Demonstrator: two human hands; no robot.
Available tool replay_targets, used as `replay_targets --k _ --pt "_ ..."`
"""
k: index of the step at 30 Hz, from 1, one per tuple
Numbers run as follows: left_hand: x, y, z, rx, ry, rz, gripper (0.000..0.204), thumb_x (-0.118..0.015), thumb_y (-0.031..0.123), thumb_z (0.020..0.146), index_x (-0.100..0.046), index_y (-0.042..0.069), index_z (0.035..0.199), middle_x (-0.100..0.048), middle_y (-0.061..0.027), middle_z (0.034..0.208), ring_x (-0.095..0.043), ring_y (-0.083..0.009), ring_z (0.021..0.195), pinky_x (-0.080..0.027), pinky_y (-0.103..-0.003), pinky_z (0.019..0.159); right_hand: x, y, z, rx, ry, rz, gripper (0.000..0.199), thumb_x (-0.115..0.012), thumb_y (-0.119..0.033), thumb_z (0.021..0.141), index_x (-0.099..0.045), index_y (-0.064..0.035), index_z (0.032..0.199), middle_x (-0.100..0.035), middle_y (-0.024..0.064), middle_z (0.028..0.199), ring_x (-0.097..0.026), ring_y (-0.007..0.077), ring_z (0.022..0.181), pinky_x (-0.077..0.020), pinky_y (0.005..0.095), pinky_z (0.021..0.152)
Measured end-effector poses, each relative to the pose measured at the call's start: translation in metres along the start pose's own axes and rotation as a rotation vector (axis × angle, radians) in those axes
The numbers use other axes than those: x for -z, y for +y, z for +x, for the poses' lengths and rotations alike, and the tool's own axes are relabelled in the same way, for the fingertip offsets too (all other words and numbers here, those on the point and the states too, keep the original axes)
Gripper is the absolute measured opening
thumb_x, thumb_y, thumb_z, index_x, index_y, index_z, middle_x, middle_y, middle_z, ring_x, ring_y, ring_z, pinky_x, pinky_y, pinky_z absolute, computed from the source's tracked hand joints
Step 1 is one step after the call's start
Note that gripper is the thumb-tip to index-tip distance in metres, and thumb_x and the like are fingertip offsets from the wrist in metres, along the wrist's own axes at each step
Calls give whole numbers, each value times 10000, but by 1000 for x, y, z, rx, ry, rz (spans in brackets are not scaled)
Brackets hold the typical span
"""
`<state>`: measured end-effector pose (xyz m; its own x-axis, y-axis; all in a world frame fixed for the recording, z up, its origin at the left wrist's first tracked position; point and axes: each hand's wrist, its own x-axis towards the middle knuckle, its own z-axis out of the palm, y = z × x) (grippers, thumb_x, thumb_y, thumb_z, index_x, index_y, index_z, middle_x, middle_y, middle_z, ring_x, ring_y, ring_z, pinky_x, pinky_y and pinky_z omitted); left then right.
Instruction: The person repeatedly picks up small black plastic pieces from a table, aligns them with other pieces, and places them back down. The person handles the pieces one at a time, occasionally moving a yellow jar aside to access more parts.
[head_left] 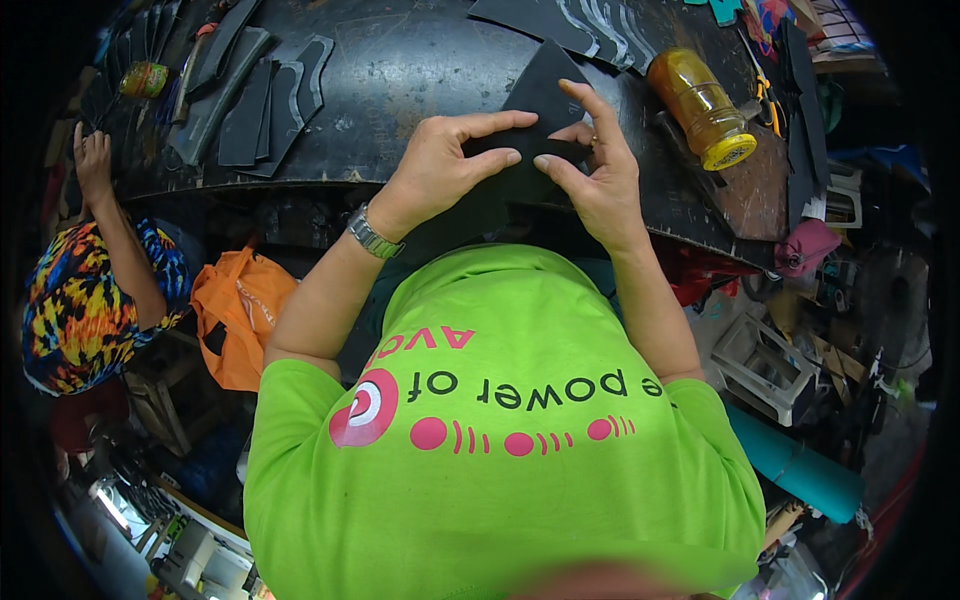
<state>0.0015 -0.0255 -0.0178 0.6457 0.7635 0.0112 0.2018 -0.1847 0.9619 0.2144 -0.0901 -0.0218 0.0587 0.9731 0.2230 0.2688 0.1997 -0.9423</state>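
A flat black sheet piece point(540, 95) with a pointed top is held over the front edge of a dark worktable point(400, 70). My left hand point(450, 160) pinches its lower left part between thumb and fingers. My right hand point(595, 160) grips its lower right edge, with a ring on one finger. A metal watch sits on my left wrist. Both forearms rise from my bright green shirt.
An amber bottle with a yellow cap point(703, 108) lies on the table at right. Several cut black pieces point(250, 95) lie at left and more point(570, 25) at the far edge. Another person in a multicoloured top point(85, 290) works at left. An orange bag point(235, 310) hangs below the table.
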Motion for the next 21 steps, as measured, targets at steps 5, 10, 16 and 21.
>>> replay_targets --k 5,10,16,21 --pt "0 -1 7 -115 38 -49 523 -681 -3 913 -652 80 1428 -706 -121 1371 -650 -113 1176 -530 -289 1014 -4 -2 -6 -60 117 12 780 -777 23 820 -483 -117 1529 -672 38 865 -599 79 755 -500 240 720" --pt "5 1 8 -32 -49 -241 625 -601 -37 931 -526 71 1542 -600 -119 1505 -615 -143 1261 -500 -291 1069 -4 -5 -12 -14 150 -18 778 -774 17 846 -465 -115 1548 -632 23 787 -587 78 693 -505 250 682" --pt "2 4 4 -75 -8 -217 663 -569 -51 944 -453 57 1588 -511 -117 1590 -576 -148 1324 -491 -293 1094 -8 -3 -15 45 152 -17 788 -752 27 905 -379 -57 1595 -597 -11 824 -566 52 755 -471 201 729" --pt "4 5 2 -70 -10 -230 653 -567 -46 952 -453 57 1587 -498 -116 1601 -571 -158 1338 -485 -302 1112 -11 -5 -11 -125 162 253 824 -734 18 917 -309 -49 1620 -590 -8 789 -567 56 709 -486 212 651"
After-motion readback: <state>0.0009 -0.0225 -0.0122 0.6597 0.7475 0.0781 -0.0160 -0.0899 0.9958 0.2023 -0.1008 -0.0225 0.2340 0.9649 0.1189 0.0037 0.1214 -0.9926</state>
